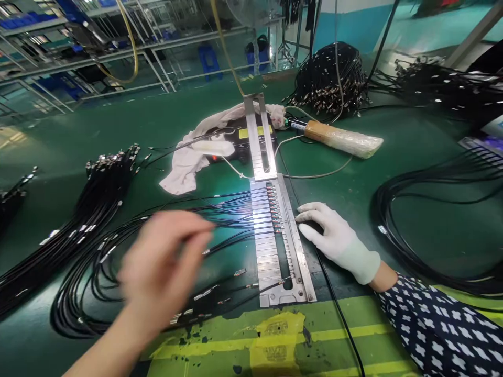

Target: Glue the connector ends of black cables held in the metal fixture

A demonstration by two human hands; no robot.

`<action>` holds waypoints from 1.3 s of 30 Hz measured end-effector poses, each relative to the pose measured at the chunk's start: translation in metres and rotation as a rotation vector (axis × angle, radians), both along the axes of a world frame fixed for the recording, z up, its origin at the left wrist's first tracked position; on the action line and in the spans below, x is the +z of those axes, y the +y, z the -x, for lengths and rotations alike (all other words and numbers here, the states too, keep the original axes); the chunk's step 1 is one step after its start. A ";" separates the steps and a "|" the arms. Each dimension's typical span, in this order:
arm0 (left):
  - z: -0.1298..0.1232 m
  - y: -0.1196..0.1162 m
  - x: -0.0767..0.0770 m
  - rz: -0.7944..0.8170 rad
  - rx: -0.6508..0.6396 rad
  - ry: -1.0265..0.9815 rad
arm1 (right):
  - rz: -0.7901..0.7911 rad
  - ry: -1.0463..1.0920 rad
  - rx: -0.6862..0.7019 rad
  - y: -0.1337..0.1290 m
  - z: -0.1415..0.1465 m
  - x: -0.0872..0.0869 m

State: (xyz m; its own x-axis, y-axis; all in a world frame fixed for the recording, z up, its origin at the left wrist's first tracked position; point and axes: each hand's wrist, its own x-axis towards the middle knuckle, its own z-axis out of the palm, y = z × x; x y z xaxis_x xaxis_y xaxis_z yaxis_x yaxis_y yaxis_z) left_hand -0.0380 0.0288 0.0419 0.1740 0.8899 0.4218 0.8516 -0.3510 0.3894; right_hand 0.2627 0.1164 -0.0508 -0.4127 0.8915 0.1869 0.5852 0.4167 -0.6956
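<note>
Well, jig [268, 256] on green tabletop [133, 118], racks [159, 68] beyond

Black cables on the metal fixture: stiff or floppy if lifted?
Probably bendy but springy: the black cables curve in smooth, wide loops. Each is likely light, being thin. Lifting could disturb their ends, lined up along the metal fixture.

No text legible anywhere. Yellow label [244, 134] on black box [240, 144], partly behind metal frame [254, 149]: marks too small. Yellow tape patch [275, 343] on near part of table [338, 193]: darker print, smudged, unreadable. Pale label [298, 125] on tool with wrapped handle [341, 140]: too small. Pale bands [206, 252] on black cables [236, 239]: lettering, if any, cannot be told.
</note>
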 end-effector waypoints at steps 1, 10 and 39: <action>-0.015 0.013 -0.013 0.062 -0.149 -0.022 | -0.003 0.001 -0.001 0.000 0.000 0.000; -0.010 0.039 -0.068 0.262 -0.401 0.137 | -0.002 0.020 -0.040 0.002 0.005 0.006; -0.008 0.039 -0.080 0.224 -0.454 0.159 | 0.065 0.008 -0.055 0.004 0.004 0.008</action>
